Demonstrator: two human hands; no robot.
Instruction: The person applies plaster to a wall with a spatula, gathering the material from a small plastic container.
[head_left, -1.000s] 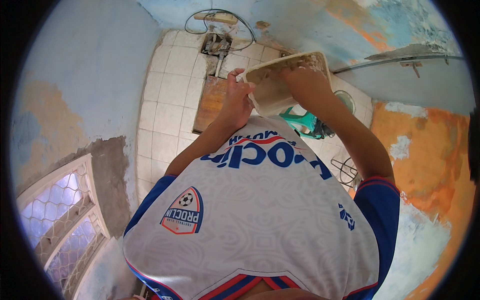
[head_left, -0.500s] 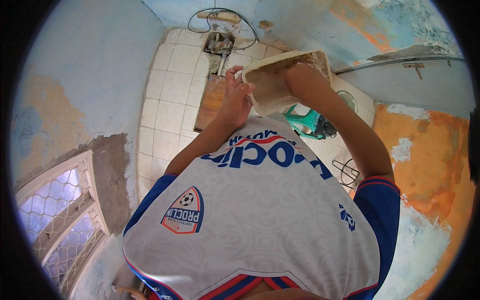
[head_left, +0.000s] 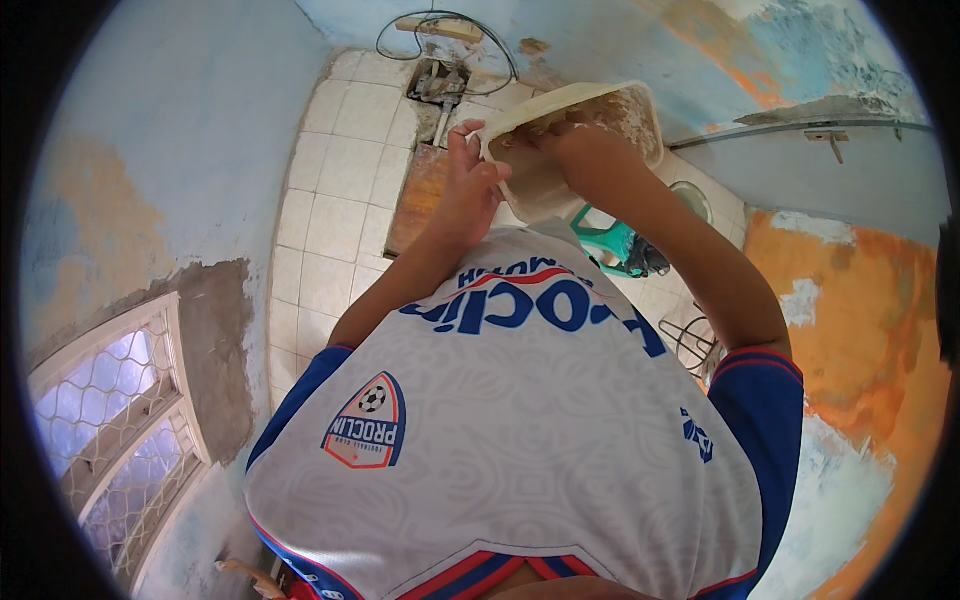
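I hold a cream rectangular plastic tub up in front of my chest, tilted toward me. My left hand grips its near left wall, thumb over the rim. My right hand reaches into the tub from the right, and its fingers rest against brownish residue near the rim. Those fingertips are partly hidden, so I cannot tell whether they hold anything. My white and blue jersey fills the lower half of the view.
Below lies a white tiled floor with a wooden board on it. A teal plastic stool and a wire rack stand to the right. A mesh window is at lower left, and cables at the top.
The tub has tipped a little more toward me and shifted slightly left. My right hand has gone deeper into it. My left hand keeps its grip.
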